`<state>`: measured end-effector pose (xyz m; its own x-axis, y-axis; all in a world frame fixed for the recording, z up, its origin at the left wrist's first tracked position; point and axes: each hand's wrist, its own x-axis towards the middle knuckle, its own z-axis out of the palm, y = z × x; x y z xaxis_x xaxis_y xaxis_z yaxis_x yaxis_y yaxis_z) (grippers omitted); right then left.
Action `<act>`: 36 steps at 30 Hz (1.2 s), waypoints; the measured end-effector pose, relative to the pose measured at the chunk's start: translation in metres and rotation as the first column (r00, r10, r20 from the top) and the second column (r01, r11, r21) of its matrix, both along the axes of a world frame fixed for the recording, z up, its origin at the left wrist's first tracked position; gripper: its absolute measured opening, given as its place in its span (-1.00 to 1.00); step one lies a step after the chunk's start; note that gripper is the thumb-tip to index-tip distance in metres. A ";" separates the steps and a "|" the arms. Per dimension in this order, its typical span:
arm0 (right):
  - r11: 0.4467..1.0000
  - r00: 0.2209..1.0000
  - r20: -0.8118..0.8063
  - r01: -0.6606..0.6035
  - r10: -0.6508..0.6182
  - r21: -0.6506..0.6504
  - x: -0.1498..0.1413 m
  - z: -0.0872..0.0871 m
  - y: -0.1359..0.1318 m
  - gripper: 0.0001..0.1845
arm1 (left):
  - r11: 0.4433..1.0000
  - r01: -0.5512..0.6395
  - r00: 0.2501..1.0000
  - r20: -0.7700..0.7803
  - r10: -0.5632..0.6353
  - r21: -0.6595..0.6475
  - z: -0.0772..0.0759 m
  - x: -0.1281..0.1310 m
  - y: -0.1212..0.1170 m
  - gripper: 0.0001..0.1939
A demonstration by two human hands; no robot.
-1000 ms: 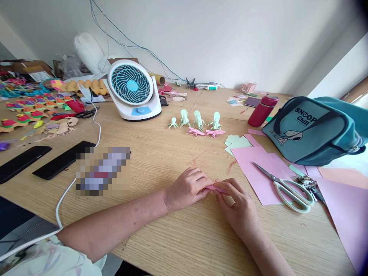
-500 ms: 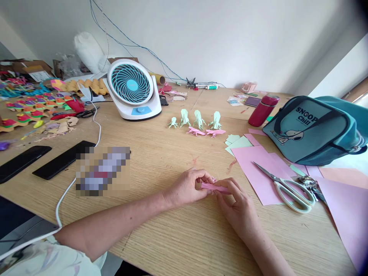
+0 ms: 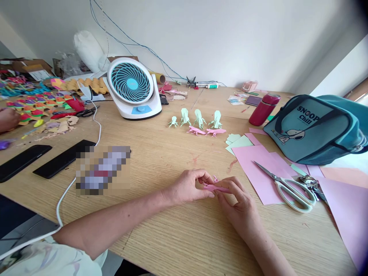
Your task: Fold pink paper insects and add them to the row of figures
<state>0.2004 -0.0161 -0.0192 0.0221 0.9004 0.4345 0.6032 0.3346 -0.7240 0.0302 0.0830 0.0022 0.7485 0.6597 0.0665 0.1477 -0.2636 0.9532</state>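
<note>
A small piece of folded pink paper (image 3: 216, 188) is held just above the wooden table, between my two hands. My left hand (image 3: 192, 186) pinches its left end, the index finger curled and the thumb beneath. On its right side, my right hand (image 3: 239, 198) grips it between thumb and fingers. A little pink tip sticks up between the hands; my fingers hide much of the paper's shape. Farther back stand several green origami insects (image 3: 199, 119), and pink origami insects (image 3: 216, 132) lie in front of them.
Scissors (image 3: 287, 189) lie on pink paper sheets (image 3: 253, 168) at right, near a teal bag (image 3: 313, 128) and a red bottle (image 3: 264, 110). A fan (image 3: 133, 88) stands behind. Black phone-like slabs (image 3: 64, 158) and a white cable (image 3: 61, 199) lie left. Another person's hand (image 3: 8, 119) shows at far left.
My left fingers have lifted and shifted along the pink paper, showing more of it. My right hand has hardly moved. Another person's hand has come in at the far left.
</note>
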 end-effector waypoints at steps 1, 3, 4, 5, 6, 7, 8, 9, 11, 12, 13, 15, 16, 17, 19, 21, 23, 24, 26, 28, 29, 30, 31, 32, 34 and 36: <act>1.000 1.000 0.000 0.011 -0.011 0.004 0.000 0.000 0.000 -0.78 | 1.000 0.012 1.000 0.002 -0.012 -0.029 0.001 -0.001 0.001 -0.78; 1.000 1.000 0.018 0.021 -0.021 0.012 0.001 -0.001 0.000 -0.79 | 0.997 0.022 1.000 -0.011 -0.023 -0.075 0.001 -0.002 0.005 -0.77; 1.000 0.999 0.032 0.020 -0.020 0.017 0.001 -0.001 0.000 -0.79 | 0.996 0.021 0.999 -0.024 -0.023 -0.088 0.001 -0.003 0.006 -0.76; 1.000 0.999 0.046 0.015 -0.016 0.022 0.002 -0.002 0.000 -0.78 | 0.995 0.020 0.999 -0.043 -0.024 -0.096 0.000 -0.003 0.007 -0.77; 1.000 0.998 0.059 0.010 -0.011 0.029 0.001 -0.002 0.000 -0.78 | 0.995 0.022 0.998 -0.064 -0.028 -0.102 0.000 -0.003 0.008 -0.79; 0.999 0.998 0.070 0.004 -0.006 0.034 0.001 -0.002 0.000 -0.77 | 0.994 0.023 0.996 -0.080 -0.032 -0.106 0.000 -0.003 0.008 -0.80; 0.999 0.997 0.076 0.000 -0.003 0.039 0.001 -0.002 0.000 -0.77 | 0.993 0.027 0.995 -0.088 -0.037 -0.112 0.000 -0.003 0.008 -0.81; 0.999 0.997 0.079 -0.003 -0.001 0.043 0.000 -0.002 0.000 -0.77 | 0.992 0.035 0.995 -0.089 -0.046 -0.118 0.001 -0.002 0.008 -0.82; 0.999 0.996 0.084 -0.012 0.009 0.045 -0.001 -0.001 0.000 -0.78 | 0.992 0.045 0.996 -0.077 -0.055 -0.120 0.003 -0.002 0.006 -0.87; 0.999 0.996 0.086 -0.020 0.016 0.046 -0.001 0.000 0.000 -0.78 | 0.992 0.046 0.996 -0.070 -0.054 -0.118 0.004 -0.001 0.005 -0.89; 0.999 0.996 0.088 -0.029 0.025 0.044 -0.001 0.001 0.000 -0.77 | 0.993 0.042 0.997 -0.067 -0.050 -0.115 0.005 -0.001 0.004 -0.91; 0.998 0.994 0.095 -0.048 0.044 0.041 -0.001 0.002 -0.001 -0.75 | 0.994 0.024 0.997 -0.068 -0.031 -0.103 0.007 0.000 0.003 -0.92; 0.998 0.994 0.100 -0.056 0.052 0.041 -0.001 0.003 -0.001 -0.75 | 0.995 0.017 0.997 -0.067 -0.024 -0.098 0.007 0.001 0.003 -0.90; 0.997 0.993 0.104 -0.061 0.056 0.044 0.000 0.003 -0.001 -0.75 | 0.995 0.016 0.998 -0.062 -0.023 -0.099 0.007 0.001 0.004 -0.89; 0.996 0.991 0.117 -0.067 0.061 0.050 0.000 0.004 -0.001 -0.75 | 0.992 0.024 0.998 -0.055 -0.031 -0.120 0.006 0.002 0.007 -0.89; 0.995 0.989 0.131 -0.076 0.066 0.070 0.001 0.004 0.000 -0.75 | 0.985 0.047 0.996 -0.063 -0.059 -0.166 0.005 0.001 0.010 -0.92; 0.991 0.987 0.143 -0.092 0.078 0.094 0.000 0.004 0.000 -0.72 | 0.971 0.086 0.992 -0.072 -0.105 -0.223 0.006 0.000 0.014 -0.91; 0.990 0.986 0.147 -0.100 0.084 0.104 0.000 0.004 0.000 -0.71 | 0.961 0.107 0.989 -0.076 -0.130 -0.255 0.007 0.000 0.015 -0.90; 0.988 0.985 0.149 -0.110 0.092 0.113 -0.001 0.004 0.000 -0.70 | 0.937 0.142 0.980 -0.091 -0.179 -0.320 0.011 -0.002 0.017 -0.88; 0.986 0.984 0.151 -0.116 0.097 0.118 -0.002 0.005 0.000 -0.70 | 0.912 0.161 0.969 -0.115 -0.219 -0.378 0.017 -0.004 0.018 -0.89; 0.985 0.983 0.155 -0.118 0.098 0.123 -0.002 0.005 0.000 -0.69 | 0.901 0.164 0.964 -0.126 -0.232 -0.402 0.020 -0.004 0.018 -0.89; 0.985 0.982 0.162 -0.118 0.097 0.129 -0.002 0.005 -0.001 -0.69 | 0.891 0.165 0.961 -0.133 -0.241 -0.423 0.022 -0.005 0.018 -0.90; 0.984 0.981 0.174 -0.116 0.092 0.136 -0.002 0.005 -0.001 -0.68 | 0.882 0.157 0.961 -0.135 -0.240 -0.444 0.024 -0.005 0.018 -0.91; 0.984 0.978 0.188 -0.114 0.086 0.141 -0.001 0.005 -0.001 -0.67 | 0.870 0.150 0.962 -0.134 -0.238 -0.470 0.025 -0.005 0.017 -0.92; 0.983 0.973 0.217 -0.110 0.077 0.145 0.000 0.005 -0.002 -0.64 | 0.839 0.139 0.964 -0.122 -0.236 -0.526 0.025 -0.004 0.017 -0.94; 0.983 0.969 0.237 -0.111 0.074 0.147 0.001 0.005 -0.003 -0.62 | 0.813 0.126 0.965 -0.121 -0.234 -0.568 0.024 -0.004 0.017 -0.94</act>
